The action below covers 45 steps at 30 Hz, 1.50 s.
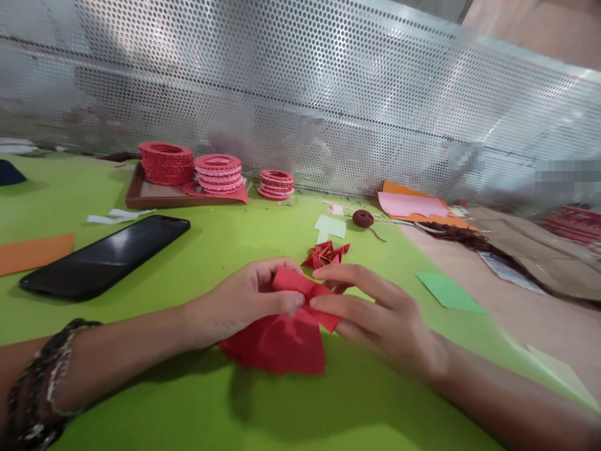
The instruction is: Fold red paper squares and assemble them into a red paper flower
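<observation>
Both hands, left hand [244,300] and right hand [375,313], pinch a small red paper [300,288] in a closed grip, over a red paper stack [277,344] on the green tabletop [211,250]. Beyond the stack lie folded red pieces [325,254]; a phone [106,255] lies left of it.

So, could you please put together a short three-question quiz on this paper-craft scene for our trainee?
1. True or false: both hands pinch the red paper.
2. Which lies nearest the left hand? A) the black phone B) the brown thread ball C) the green paper piece
3. What sits just beyond the right hand, on the green table?

Key: 1 true; 2 A; 3 a small pile of folded red pieces.
</observation>
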Motion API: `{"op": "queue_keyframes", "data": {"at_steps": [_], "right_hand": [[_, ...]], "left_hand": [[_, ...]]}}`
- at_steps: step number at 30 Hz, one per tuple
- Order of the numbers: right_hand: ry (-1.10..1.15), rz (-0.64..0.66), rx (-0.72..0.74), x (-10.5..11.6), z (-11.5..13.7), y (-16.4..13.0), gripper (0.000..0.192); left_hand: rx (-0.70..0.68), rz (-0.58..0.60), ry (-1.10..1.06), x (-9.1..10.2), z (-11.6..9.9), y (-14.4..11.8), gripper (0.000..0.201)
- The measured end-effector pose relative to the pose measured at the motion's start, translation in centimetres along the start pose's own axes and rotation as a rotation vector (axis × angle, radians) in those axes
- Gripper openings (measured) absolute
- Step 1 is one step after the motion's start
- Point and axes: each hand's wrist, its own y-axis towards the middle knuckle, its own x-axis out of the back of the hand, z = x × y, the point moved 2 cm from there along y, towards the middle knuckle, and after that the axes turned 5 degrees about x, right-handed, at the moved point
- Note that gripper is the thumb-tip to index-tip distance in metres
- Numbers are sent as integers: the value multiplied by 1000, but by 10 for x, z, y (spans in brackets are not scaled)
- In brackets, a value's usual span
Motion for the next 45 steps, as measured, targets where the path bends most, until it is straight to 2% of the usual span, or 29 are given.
{"op": "queue_keyframes", "data": {"at_steps": [3,10,14,17,22,24,28,33,40,45], "right_hand": [[177,-47,-84,-1,-3,2,12],[531,-85,-564,-11,-4,4,6],[623,-116,-714,-16,-4,0,3],[563,-68,-638,-16,-7,0,1],[289,22,-134,-11,-8,1,8],[189,-1,-62,-8,-8,1,10],[57,-8,-14,-5,-5,1,16],[148,-16,-34,-4,-5,3,18],[357,12,-324,-5,-11,6,10],[418,25,-403,-3,-11,7,8]], "left_hand": [[14,-7,21,-2,-3,-1,11],[15,-81,80,-7,-5,-2,12],[23,-97,142,-7,-3,-1,13],[42,-125,168,-6,-3,0,13],[78,-154,107,-5,-7,0,7],[110,-156,75,-5,-8,-1,7],[127,-121,61,-6,-8,0,8],[85,-133,122,-6,-7,1,6],[78,-130,124,-6,-8,0,6],[92,-135,116,-6,-9,-1,2]]}}
